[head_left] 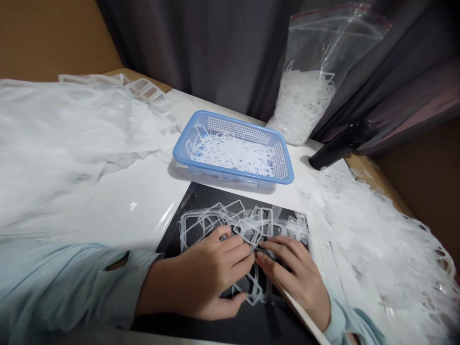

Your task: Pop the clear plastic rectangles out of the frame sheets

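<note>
Both hands work at the near edge of the worktop (pixel 143 191), on a black mat (pixel 247 326). The left hand (pixel 212 273) is half curled, fingers bent, thumb tucked low, tips pressing on the clear plastic frames (pixel 230 218); can't tell whether it actually pinches one. The right hand (pixel 294 275) lies flatter, fingers stretched out and loose, tips resting on the same tangle and almost touching the left's; nothing closed in it. The frames sit in an overlapping cluster on the mat's far half, just beyond and under the fingertips.

The step looks like picking single frames out of the tangle. To do it well, prob. best to pin the cluster w/ one hand and lift one frame by a corner w/ the other; pull flat and slow, since the thin rims look easy to bend or snag; the dark mat helps the clear edges show.

Containers: a blue mesh basket (pixel 282 160) stands just beyond the mat, mid-worktop, w/ a shallow layer of thin white plastic strips and frames; a clear zip bag (pixel 323 57) leans at the far right corner, its lower part filled w/ white plastic pieces, top slack. A black handle-like object (pixel 341 143) lies beside the bag. Loose white heaps lie along the left edge (pixel 64 139) and right edge (pixel 377 249).
</note>
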The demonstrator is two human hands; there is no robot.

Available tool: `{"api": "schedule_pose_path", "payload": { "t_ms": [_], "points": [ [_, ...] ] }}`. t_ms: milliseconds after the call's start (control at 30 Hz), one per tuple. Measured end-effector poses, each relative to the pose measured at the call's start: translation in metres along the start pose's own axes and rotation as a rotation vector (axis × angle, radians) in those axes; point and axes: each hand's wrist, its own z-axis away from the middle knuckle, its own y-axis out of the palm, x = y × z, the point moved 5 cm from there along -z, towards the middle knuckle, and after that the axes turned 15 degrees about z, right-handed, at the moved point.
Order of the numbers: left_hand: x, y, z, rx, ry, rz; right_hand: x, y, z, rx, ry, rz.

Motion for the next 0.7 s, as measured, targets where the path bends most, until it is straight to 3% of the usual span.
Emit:
{"api": "schedule_pose_path", "payload": {
  "t_ms": [500,700],
  "points": [
    [0.0,0.001,0.001,-0.013,0.021,0.016,0.007,0.002,-0.002,-0.053,0.015,0.004],
    [-0.001,0.0,0.001,-0.017,0.052,-0.006,-0.007,0.001,-0.009,0.013,0.17,-0.358]
  ]
}}
